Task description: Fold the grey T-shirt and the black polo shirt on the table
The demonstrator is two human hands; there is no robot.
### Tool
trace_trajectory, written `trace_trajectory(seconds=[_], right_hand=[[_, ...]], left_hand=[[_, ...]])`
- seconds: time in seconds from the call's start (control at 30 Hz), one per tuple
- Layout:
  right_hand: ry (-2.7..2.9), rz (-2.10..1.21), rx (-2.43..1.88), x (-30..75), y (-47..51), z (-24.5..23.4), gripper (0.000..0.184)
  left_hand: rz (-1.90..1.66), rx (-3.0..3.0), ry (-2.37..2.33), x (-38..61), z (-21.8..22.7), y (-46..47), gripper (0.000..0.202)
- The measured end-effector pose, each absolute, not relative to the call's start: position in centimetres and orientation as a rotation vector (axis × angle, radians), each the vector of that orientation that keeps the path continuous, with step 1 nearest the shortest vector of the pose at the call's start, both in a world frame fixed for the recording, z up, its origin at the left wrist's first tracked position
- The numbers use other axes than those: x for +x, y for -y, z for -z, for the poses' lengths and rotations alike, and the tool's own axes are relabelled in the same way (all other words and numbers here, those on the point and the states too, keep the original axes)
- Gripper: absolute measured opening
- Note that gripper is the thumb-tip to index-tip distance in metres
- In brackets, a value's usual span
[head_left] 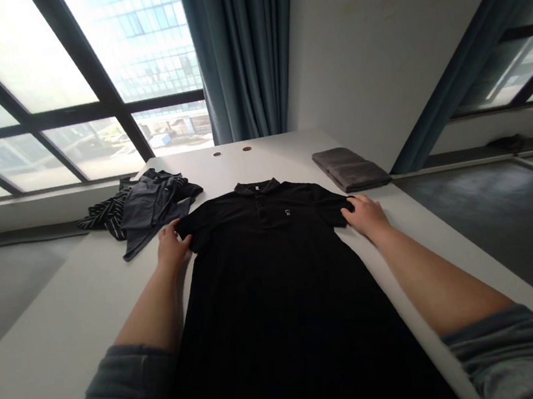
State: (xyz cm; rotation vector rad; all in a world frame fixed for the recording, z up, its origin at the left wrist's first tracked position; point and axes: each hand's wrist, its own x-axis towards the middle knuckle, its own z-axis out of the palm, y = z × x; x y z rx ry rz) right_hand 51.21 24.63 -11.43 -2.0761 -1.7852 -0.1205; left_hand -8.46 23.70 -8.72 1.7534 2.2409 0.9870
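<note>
A black polo shirt (pixel 276 270) lies flat and face up on the white table (pixel 58 331), collar away from me, with a small white logo on the chest. My left hand (pixel 171 244) is closed on the end of the shirt's left sleeve. My right hand (pixel 364 214) is closed on the end of the right sleeve. Both arms reach forward along the shirt's sides.
A heap of dark and striped clothes (pixel 144 206) lies at the back left of the table. A folded grey garment (pixel 351 167) sits at the back right. Two small round discs (pixel 231 152) are near the far edge. Windows and a teal curtain (pixel 242 52) stand behind.
</note>
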Motion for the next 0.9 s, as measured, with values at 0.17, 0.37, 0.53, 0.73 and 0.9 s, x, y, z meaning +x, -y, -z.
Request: trace_trajectory(seconds=[0.17, 0.37, 0.53, 0.73, 0.9], right_hand=[[1.762, 0.046, -1.953, 50.96, -24.58, 11.31, 0.053], [1.76, 0.007, -1.696, 50.93, -24.82, 11.45, 0.05], [1.717, -0.014, -1.639, 51.03, -24.95, 11.71, 0.051], [1.701, -0.083, -1.626, 51.29, -25.07, 12.02, 0.051], [1.701, -0.084, -1.628, 51.13, -25.0, 11.85, 0.049]], left_hand=[[-1.197, 1.672, -2.066, -8.35, 8.8, -23.77, 0.081], [-1.148, 1.647, -2.057, -7.95, 8.64, -23.73, 0.085], [-0.854, 1.798, -2.16, -7.67, 8.63, -23.73, 0.045], [-0.953, 1.915, -2.136, -8.13, 9.06, -24.12, 0.075], [-0.96, 1.908, -2.121, -8.16, 9.19, -24.19, 0.082]])
